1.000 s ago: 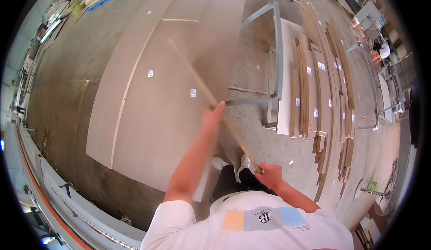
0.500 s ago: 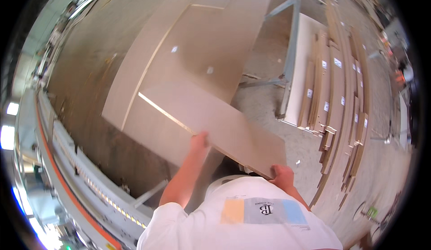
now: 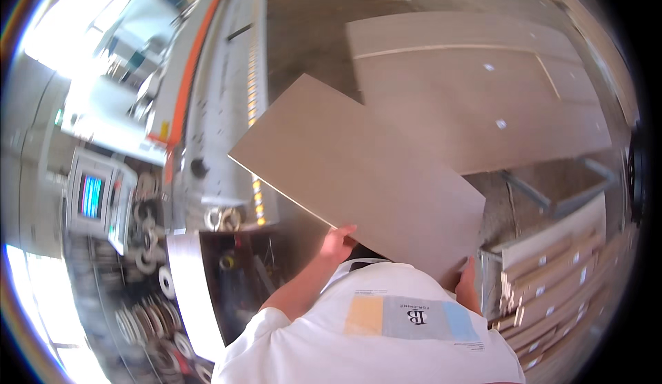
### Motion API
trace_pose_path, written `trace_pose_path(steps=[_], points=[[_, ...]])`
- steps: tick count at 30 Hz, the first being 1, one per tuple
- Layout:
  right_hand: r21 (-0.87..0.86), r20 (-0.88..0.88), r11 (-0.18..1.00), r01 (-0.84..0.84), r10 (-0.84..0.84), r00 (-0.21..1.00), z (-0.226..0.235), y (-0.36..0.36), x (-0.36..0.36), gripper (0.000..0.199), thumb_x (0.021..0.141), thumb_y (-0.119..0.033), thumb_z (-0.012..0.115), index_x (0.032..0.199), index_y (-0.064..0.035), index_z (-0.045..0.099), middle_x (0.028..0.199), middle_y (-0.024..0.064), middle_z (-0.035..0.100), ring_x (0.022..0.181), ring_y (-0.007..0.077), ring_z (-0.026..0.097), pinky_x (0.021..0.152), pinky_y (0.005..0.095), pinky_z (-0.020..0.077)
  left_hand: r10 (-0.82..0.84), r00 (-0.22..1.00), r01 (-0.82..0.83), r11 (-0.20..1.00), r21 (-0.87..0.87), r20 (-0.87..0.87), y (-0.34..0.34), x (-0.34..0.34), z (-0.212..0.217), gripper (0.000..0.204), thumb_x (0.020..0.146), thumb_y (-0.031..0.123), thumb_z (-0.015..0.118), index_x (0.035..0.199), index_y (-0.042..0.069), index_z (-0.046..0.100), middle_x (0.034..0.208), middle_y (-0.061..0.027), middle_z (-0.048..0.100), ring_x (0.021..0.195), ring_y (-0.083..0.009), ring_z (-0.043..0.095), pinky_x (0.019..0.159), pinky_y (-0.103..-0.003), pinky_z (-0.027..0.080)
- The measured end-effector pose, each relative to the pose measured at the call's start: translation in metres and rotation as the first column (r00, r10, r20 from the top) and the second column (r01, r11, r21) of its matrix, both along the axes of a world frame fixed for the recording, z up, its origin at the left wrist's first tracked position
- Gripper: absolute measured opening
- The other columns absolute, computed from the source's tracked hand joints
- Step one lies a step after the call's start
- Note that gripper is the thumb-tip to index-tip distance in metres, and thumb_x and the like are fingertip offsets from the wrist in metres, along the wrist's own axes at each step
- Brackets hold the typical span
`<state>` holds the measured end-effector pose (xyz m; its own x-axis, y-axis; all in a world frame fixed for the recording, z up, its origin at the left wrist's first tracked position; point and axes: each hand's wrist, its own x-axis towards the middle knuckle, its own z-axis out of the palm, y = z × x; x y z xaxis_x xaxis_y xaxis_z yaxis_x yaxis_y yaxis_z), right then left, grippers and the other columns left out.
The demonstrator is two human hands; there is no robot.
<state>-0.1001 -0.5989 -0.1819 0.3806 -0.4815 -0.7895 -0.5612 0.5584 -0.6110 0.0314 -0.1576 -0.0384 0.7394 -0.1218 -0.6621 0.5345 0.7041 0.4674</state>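
Observation:
A large flat brown board (image 3: 365,170) is held in front of my body, tilted across the view. My left hand (image 3: 336,244) is closed on its near long edge, thumb on top and the other fingers mostly underneath. At the board's right end my right hand (image 3: 469,289) grips the short edge near the corner, its fingers partly hidden. The board's far left corner reaches the side of a long grey machine (image 3: 224,108) with an orange stripe. Behind the board lie other large brown boards (image 3: 441,74), spread flat with small white labels on them.
A control panel with a lit screen (image 3: 91,196) stands at the left. Below it are several rolls of banding (image 3: 148,318) on a rack. A metal frame (image 3: 565,194) and stacks of narrow brown strips (image 3: 552,280) stand at the right.
I have turned left, so the machine has come nearer the middle of view. The board has come off the other boards and swung toward the machine, both hands still on it.

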Motion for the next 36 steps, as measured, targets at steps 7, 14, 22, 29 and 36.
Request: trace_pose_path(steps=[7, 14, 22, 29, 36], points=[[-0.156, 0.088, 0.951, -0.266, 0.282, 0.955, 0.040, 0.092, 0.083, 0.064, 0.097, -0.054, 0.057, 0.127, 0.0028, 0.066, 0.124, 0.0100, 0.067, 0.111, 0.0251, 0.065, 0.094, 0.0414, 0.0521, 0.340, 0.933, -0.324, 0.936, -0.138, 0.115, 0.121, -0.093, -0.024, 0.048, 0.092, 0.002, 0.056, 0.139, 0.001, 0.047, 0.139, -0.0154, 0.055, 0.131, -0.0336, 0.053, 0.113, -0.051, 0.041], [-0.187, 0.158, 0.894, -0.408, 0.437, 0.886, 0.094, 0.250, 0.139, 0.057, 0.094, -0.047, 0.059, 0.115, 0.0052, 0.070, 0.111, 0.0100, 0.071, 0.100, 0.0246, 0.068, 0.085, 0.0403, 0.0535, 0.529, 0.842, -0.499, 0.839, -0.217, 0.106, 0.251, -0.137, -0.050, 0.051, 0.088, 0.005, 0.059, 0.138, 0.001, 0.048, 0.134, -0.0156, 0.057, 0.129, -0.0342, 0.054, 0.114, -0.052, 0.040], [-0.444, 0.044, 0.754, -0.484, 0.558, 0.829, 0.087, 0.431, 0.168, 0.057, 0.093, -0.045, 0.059, 0.106, 0.0087, 0.073, 0.103, 0.0117, 0.074, 0.093, 0.0237, 0.070, 0.083, 0.0389, 0.0545, 0.578, 0.815, -0.545, 0.780, -0.308, 0.021, 0.415, -0.143, -0.078, 0.061, 0.080, 0.011, 0.067, 0.138, 0.003, 0.053, 0.130, -0.0148, 0.060, 0.124, -0.0375, 0.055, 0.110, -0.053, 0.043], [-0.553, 0.090, 0.676, -0.488, 0.630, 0.771, 0.080, 0.514, 0.227, 0.059, 0.096, -0.044, 0.057, 0.115, 0.0105, 0.070, 0.115, 0.0153, 0.073, 0.103, 0.0252, 0.069, 0.088, 0.0380, 0.0537, 0.010, 1.000, -0.009, 0.998, -0.063, 0.013, 0.518, -0.135, -0.086, 0.044, 0.094, 0.027, 0.067, 0.131, 0.004, 0.062, 0.121, -0.0158, 0.068, 0.104, -0.0290, 0.066, 0.093, -0.044, 0.054], [-0.495, 0.051, 0.585, -0.643, 0.758, 0.650, 0.030, 0.472, 0.277, 0.065, 0.100, -0.048, 0.054, 0.130, 0.0094, 0.063, 0.130, 0.0170, 0.068, 0.122, 0.0288, 0.062, 0.106, 0.0386, 0.0438, -0.030, 0.998, -0.021, 0.707, 0.707, 0.060, 0.741, -0.094, -0.027, 0.023, 0.101, 0.023, 0.060, 0.108, 0.004, 0.071, 0.091, -0.0103, 0.073, 0.064, -0.0169, 0.066, 0.058, -0.030, 0.053]])
